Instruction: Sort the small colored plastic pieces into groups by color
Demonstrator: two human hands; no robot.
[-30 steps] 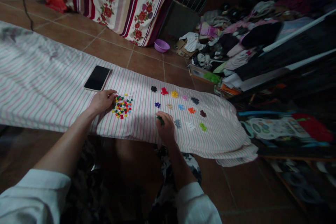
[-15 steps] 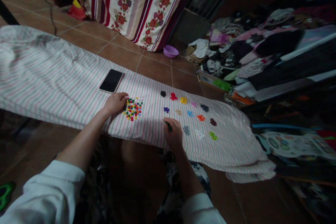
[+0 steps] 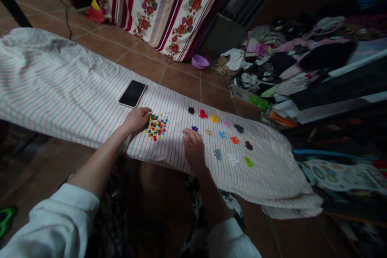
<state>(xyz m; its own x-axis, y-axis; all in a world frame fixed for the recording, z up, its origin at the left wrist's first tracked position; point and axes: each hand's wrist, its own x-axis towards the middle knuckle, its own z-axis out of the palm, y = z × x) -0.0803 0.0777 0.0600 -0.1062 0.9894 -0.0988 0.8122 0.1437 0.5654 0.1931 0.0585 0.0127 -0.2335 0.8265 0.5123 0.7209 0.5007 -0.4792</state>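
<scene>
The right hand (image 3: 195,147) is curling its fingers narrowly over the cloth; whether anything is sitting inside them I cannot tell. The dark green bit that was showing at its fingertips half a second ago is no longer showing, and the hand is now reaching farther forward and left, its fingers coming up beside the purple pile (image 3: 195,128), which they are partly covering. The left hand (image 3: 136,120) is keeping its place, bending its fingertips at the near-left edge of the mixed pile (image 3: 156,127); I cannot tell whether they are pinching a piece. That pile of small coloured pieces is lying between the two hands, looking much as before. Beyond the right hand, small sorted piles are lying apart in rows: the black pile (image 3: 191,111), red pile (image 3: 202,113) and yellow pile (image 3: 214,118) along the far side, the grey pile (image 3: 217,154), white pile (image 3: 233,159) and lime pile (image 3: 248,161) nearer the person. The phone (image 3: 132,93) is resting just past the left hand on the striped cloth (image 3: 75,88), and beyond it the purple basin (image 3: 200,62) is standing on the floor.
</scene>
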